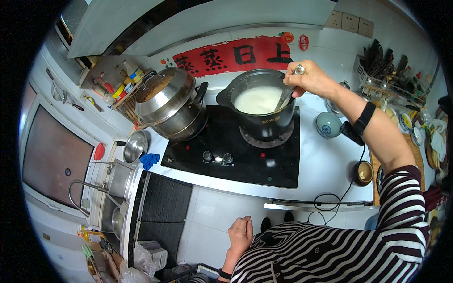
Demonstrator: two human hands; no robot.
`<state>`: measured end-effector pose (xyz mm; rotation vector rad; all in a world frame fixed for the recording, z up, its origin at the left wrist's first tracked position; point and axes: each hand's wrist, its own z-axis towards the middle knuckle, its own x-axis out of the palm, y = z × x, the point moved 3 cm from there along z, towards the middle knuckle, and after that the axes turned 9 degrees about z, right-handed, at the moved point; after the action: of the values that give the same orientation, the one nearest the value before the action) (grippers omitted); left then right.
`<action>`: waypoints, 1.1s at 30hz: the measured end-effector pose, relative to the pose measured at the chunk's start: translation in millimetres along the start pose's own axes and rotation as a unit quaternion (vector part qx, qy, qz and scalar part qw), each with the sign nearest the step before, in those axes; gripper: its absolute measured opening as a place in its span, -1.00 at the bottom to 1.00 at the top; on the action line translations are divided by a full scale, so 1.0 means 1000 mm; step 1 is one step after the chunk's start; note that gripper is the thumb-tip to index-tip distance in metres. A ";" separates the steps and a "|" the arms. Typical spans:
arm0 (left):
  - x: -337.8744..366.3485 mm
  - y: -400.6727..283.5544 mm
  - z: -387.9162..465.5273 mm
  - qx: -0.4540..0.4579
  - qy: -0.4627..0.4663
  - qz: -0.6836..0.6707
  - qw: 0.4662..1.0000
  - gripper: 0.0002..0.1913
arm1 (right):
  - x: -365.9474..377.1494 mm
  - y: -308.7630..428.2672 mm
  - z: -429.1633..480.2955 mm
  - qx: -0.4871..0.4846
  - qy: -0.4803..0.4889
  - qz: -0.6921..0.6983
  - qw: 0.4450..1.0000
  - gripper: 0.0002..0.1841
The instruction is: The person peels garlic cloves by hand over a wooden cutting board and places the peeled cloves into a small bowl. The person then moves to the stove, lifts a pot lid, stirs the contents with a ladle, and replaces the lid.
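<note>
My right hand (307,79), wearing a ring, grips the handle of a grey stirring utensil (284,99) over the right rim of a deep black pot (265,125). The utensil's lower end is hidden in the white liquid (256,100). This pot sits on the right burner of a black glass gas hob (226,141). Low in front of my body, away from the counter, is my left hand (240,233). Its fingers are curled together and nothing shows in them. On the hob's left side stands a lidded stainless steel steamer pot (170,106).
A green bowl (328,125) and a small brown bowl (363,173) stand right of the hob. A cable (339,201) from my right wrist device hangs over the counter edge. Left are a steel bowl (136,146), a blue cloth-like item (150,161) and a sink faucet (86,184).
</note>
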<state>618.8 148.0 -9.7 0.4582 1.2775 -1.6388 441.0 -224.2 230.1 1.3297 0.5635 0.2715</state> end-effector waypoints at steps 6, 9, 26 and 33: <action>0.000 -0.002 0.001 0.001 0.015 0.005 1.000 -0.93 | -0.010 -0.040 -0.003 0.036 -0.132 0.170 0.976 -0.88; -0.001 -0.004 0.003 0.004 0.021 0.011 1.000 -0.94 | -0.025 -0.043 -0.009 0.026 -0.166 0.213 0.963 -0.91; 0.004 -0.004 0.010 0.020 0.011 0.006 1.000 -0.92 | -0.003 -0.037 -0.019 -0.372 0.094 -0.339 0.859 -0.75; 0.002 0.000 0.005 0.008 0.012 0.011 1.000 -0.91 | 0.018 -0.062 -0.016 -0.374 0.193 -0.402 0.813 -0.70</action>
<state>618.9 142.3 -9.0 0.5006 1.2735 -1.6294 439.9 -216.3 164.2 0.1879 1.1661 0.0323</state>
